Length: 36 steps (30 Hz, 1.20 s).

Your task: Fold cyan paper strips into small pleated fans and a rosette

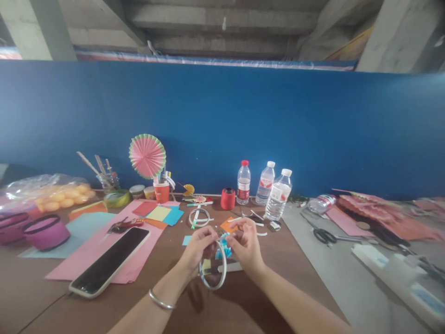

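My left hand [203, 243] pinches the upper part of a white ring [223, 271], which hangs below my fingers above the brown table. Close beside it, my right hand [248, 246] is closed in a pinch on what looks like a thin whitish strip [226, 236] at the top of the ring. A crumpled light-blue paper piece [225, 251] shows between my hands; whether it is joined to the ring I cannot tell. Beneath them lies a pale flat strip [232, 267]. Farther back, another white ring [199, 217] rests on the table, with an orange paper [228, 225] near my fingers.
Left are a phone [111, 262] on pink paper [137, 264], coloured squares [158, 213] and a red cup [162, 192] with a paper fan [148, 156]. Behind stand water bottles [278, 197] and a red thread spool [228, 199]. Right lie scissors [327, 235] and a power strip [399, 278].
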Each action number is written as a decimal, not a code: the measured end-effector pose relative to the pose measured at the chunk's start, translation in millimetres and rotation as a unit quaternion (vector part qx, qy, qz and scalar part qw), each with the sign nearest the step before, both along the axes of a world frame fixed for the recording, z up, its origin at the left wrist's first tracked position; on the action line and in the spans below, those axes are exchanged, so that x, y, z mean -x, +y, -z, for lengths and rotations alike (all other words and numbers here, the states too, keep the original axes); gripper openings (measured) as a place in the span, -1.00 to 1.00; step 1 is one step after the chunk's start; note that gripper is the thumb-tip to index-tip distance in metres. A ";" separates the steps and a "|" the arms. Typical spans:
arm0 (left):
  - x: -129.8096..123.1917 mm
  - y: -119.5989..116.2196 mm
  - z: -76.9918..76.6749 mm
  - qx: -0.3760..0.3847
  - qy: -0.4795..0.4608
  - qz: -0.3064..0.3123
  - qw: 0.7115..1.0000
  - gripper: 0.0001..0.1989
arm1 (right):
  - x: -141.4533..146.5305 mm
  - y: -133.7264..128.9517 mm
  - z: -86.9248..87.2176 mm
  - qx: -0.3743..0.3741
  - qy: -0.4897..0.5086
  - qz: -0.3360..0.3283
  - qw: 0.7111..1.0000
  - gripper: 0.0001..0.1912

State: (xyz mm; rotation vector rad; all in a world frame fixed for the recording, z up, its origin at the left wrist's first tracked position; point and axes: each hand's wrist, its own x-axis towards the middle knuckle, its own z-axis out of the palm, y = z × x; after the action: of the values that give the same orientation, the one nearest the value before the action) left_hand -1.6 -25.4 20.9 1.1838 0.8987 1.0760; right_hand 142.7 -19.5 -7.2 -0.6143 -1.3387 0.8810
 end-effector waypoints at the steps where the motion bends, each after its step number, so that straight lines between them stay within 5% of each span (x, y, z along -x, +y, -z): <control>1: 1.3 -0.4 -2.4 -0.043 0.027 -0.030 0.998 -0.77 | -1.2 0.5 -0.1 0.009 -0.015 -0.025 1.000 -0.70; 4: 3.4 -5.4 -7.0 -0.183 0.133 -0.085 0.970 -0.87 | -4.5 1.6 0.3 0.011 -0.076 -0.054 0.996 -0.81; 9: 3.7 -13.8 -5.3 -0.295 0.252 -0.112 0.915 -0.92 | -6.6 0.5 -2.5 -0.053 -0.206 0.077 0.974 -0.93; 15: 2.4 -12.8 -2.0 -0.281 0.250 -0.115 0.919 -0.91 | -8.3 -0.8 -6.3 -0.161 -0.253 0.113 0.947 -0.94; 23: 0.2 -9.1 -1.3 -0.243 0.246 -0.105 0.932 -0.89 | -9.8 -2.4 -1.4 -0.185 -0.302 0.123 0.927 -0.91; 29: 0.1 -6.9 -2.2 -0.242 0.337 -0.046 0.909 -0.79 | -10.1 -3.3 -0.4 -0.188 -0.315 0.113 0.923 -0.95; 36: -2.0 -9.8 -3.5 -0.268 0.395 -0.071 0.876 -0.78 | -9.9 -5.8 -6.6 -0.170 -0.340 0.071 0.922 -0.93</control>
State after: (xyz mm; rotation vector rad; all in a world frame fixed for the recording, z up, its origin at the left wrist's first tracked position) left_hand 0.3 -35.2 24.4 2.1368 1.3692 0.9815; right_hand 152.6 -25.3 -0.6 -0.7642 -1.9875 0.2913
